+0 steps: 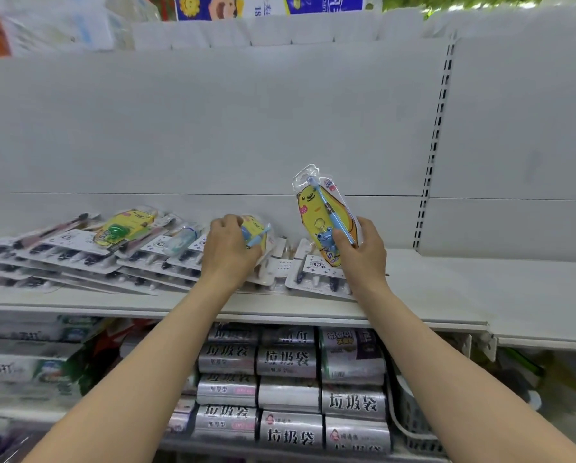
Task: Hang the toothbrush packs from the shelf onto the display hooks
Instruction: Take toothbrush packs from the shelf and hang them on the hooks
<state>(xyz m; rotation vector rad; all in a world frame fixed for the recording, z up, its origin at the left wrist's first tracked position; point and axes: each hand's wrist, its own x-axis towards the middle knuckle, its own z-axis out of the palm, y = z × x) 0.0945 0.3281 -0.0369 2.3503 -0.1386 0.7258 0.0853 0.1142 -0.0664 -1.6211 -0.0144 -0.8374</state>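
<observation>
**Step:** pick-up. Packs are being taken off the shelf (447,289); none looks hung yet.

**Right hand** (360,252): fingers and thumb curl round the lower end of a yellow pack (323,208). It is held upright above the shelf's middle, hang-hole uppermost.

**Left hand** (228,248): grips a second pack (258,232), also yellow, lying on the pile (79,259) near the shelf's middle.

**Pile:** flat carded packs, overlapping, from the shelf's left edge to its middle.

**Hooks:** none in view. The back panel (213,128) is bare, with a slotted upright (433,145) to the right.

**Next, by my judgement:** lift the second pack free, find a hook, then thread each hang-hole over the tip — the hole is small, so the pack must meet it squarely.

**Writing:** the yellow packs show a bear face and letters that seem to read "XS"; finer print is too small. The rolls (286,362) below the shelf read "垃圾袋" — some also "加厚型".
</observation>
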